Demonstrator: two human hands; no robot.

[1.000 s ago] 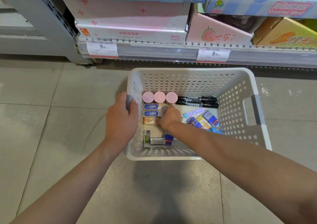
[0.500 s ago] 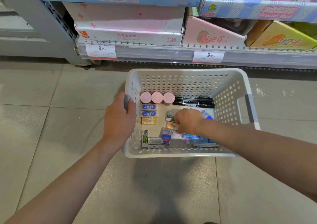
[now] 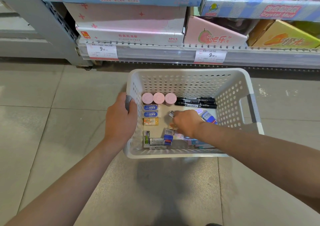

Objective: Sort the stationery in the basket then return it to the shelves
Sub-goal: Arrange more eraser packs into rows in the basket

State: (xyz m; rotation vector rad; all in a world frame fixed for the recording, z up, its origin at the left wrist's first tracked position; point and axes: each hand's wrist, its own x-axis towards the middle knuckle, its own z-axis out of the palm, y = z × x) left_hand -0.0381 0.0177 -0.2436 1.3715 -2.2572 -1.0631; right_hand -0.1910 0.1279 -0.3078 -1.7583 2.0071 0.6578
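Note:
A white perforated basket (image 3: 190, 83) stands on the tiled floor. Inside, three pink round-capped tubes (image 3: 158, 98) line the far left, two black markers (image 3: 195, 102) lie beside them, and blue and orange erasers (image 3: 150, 114) are stacked in a column below. My left hand (image 3: 121, 120) grips the basket's grey left handle. My right hand (image 3: 186, 122) reaches into the middle of the basket with curled fingers over small boxed erasers (image 3: 168, 136); a small item (image 3: 172, 113) shows at its fingertips. Whether the hand holds it is hidden.
A shelf (image 3: 173, 52) with price tags runs along the back, loaded with pink, blue and yellow product boxes (image 3: 131, 23). A grey shelf upright (image 3: 52, 26) stands at the left. Tiled floor surrounds the basket.
My right hand moved from the basket's left-centre toward the middle pile of erasers. The view shifted slightly. My left hand kept its grip on the handle.

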